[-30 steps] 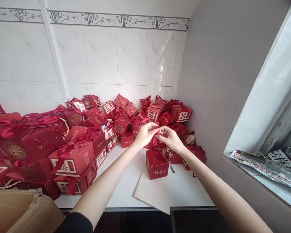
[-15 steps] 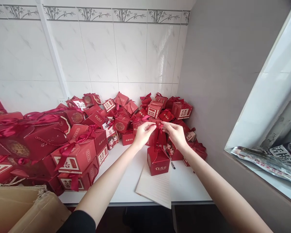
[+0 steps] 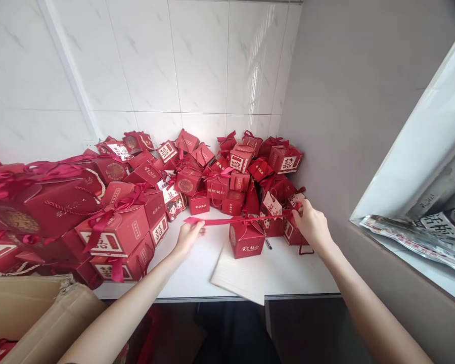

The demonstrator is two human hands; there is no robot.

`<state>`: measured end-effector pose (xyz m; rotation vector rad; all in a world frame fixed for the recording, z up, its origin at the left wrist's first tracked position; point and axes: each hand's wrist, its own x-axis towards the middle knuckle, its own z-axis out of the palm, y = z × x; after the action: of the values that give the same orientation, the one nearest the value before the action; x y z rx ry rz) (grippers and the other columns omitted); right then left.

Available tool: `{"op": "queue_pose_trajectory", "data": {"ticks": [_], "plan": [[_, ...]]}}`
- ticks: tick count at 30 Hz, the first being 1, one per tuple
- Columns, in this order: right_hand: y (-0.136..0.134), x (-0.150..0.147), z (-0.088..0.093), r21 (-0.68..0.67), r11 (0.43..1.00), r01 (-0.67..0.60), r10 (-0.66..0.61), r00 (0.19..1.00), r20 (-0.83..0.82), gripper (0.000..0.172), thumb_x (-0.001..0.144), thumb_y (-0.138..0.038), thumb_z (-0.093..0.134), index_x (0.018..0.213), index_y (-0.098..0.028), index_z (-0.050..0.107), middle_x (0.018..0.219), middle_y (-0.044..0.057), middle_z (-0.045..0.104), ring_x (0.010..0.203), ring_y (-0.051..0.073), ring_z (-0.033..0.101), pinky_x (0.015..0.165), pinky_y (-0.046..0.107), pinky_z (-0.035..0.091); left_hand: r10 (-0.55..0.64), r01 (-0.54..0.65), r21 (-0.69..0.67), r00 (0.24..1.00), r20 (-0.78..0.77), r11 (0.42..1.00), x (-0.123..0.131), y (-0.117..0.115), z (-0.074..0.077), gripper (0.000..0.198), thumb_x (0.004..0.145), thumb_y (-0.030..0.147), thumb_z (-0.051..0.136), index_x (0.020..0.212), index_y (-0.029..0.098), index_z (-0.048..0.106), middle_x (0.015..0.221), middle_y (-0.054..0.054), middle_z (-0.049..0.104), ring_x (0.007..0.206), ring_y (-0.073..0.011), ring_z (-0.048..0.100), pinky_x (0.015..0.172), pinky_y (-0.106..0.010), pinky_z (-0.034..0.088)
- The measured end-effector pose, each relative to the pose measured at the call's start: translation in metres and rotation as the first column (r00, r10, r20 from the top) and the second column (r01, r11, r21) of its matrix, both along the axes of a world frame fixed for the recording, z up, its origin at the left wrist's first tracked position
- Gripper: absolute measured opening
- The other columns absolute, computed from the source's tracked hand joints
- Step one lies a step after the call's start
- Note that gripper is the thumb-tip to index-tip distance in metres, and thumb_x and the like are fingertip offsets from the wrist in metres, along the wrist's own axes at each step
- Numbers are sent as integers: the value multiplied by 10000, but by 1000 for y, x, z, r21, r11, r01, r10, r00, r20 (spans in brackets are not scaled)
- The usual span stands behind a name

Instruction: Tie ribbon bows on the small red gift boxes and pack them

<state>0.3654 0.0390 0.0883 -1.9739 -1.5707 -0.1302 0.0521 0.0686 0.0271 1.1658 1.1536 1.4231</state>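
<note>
A small red gift box [image 3: 246, 241] stands on a white sheet of paper [image 3: 239, 273] near the front of the white table [image 3: 299, 275]. A red ribbon [image 3: 227, 220] runs taut across its top. My left hand [image 3: 189, 235] pinches the ribbon's left end, fingers closed. My right hand [image 3: 311, 225] grips the right end, close to the grey wall. The two hands are wide apart, one on each side of the box.
Several red gift boxes [image 3: 197, 172] are heaped against the tiled wall, with larger red boxes [image 3: 60, 202] with rope handles at the left. A brown carton [image 3: 30, 313] sits at the lower left. A pen [image 3: 267, 242] lies behind the box. A window sill with newspaper [image 3: 420, 242] is on the right.
My hands were together above the box with the ribbon. They have moved apart and down, drawing the ribbon out straight to both sides. The camera has tilted downward.
</note>
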Motion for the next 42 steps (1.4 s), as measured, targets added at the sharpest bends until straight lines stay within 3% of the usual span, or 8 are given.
{"op": "queue_pose_trajectory", "data": {"ticks": [4,7,10,13,20,28,35,42], "plan": [[-13,-2,-7,-217,970,105,-58,975,215,349,857,-98,359,1182,-67,483,863,180,656,800,297,636,636,347,432,-67,48,-80,965,-253,996,-17,0,-11,204,539,283,686,572,153,532,530,-13,563,556,-190,591,598,-351,506],[-17,-15,-5,-158,980,121,-76,961,265,272,857,-108,379,1053,-63,562,985,237,600,936,327,590,659,348,442,-9,7,-7,926,-378,1000,-17,5,-4,216,492,174,688,663,172,557,762,-52,619,864,-265,606,824,-409,469],[-12,-32,-1,-20,991,-133,135,986,100,227,879,-236,429,946,-115,610,1062,194,578,998,292,552,777,338,431,-17,69,95,885,-464,993,0,8,11,348,552,185,665,889,194,575,1101,-73,564,1172,-267,452,1043,-392,292],[1,-48,-3,-87,921,-380,354,909,-222,235,878,-301,441,819,-164,622,935,114,632,927,241,578,837,310,392,-235,271,-9,815,-530,962,26,10,21,273,660,329,637,886,184,589,1101,-76,583,1151,-269,463,1047,-373,263],[33,-49,-30,-268,839,-474,239,763,-601,428,836,-528,452,646,-166,575,680,62,643,706,194,601,686,286,437,-561,483,-299,776,-289,823,50,18,10,496,684,643,544,700,149,595,708,-67,637,736,-202,603,677,-304,441],[40,-39,-48,-102,710,-697,199,337,-920,300,700,-430,684,730,-140,611,693,45,638,614,122,574,591,238,464,-640,615,-248,768,-24,748,44,24,-2,501,586,606,694,610,160,465,493,89,333,449,-58,383,519,-234,355],[47,-25,-66,61,743,-667,246,186,-951,468,442,-505,819,534,-148,531,466,-53,481,449,62,411,486,228,371,-620,610,-188,784,8,770,42,25,-14,463,546,523,757,573,144,492,492,80,392,423,-32,321,489,-215,317],[38,-40,-79,135,762,-634,241,83,-967,448,507,-543,781,575,-185,521,489,-32,527,488,111,502,520,261,413,-507,516,-148,857,97,844,61,19,-22,459,536,540,730,619,154,496,560,35,496,520,-90,484,544,-242,400]]}}
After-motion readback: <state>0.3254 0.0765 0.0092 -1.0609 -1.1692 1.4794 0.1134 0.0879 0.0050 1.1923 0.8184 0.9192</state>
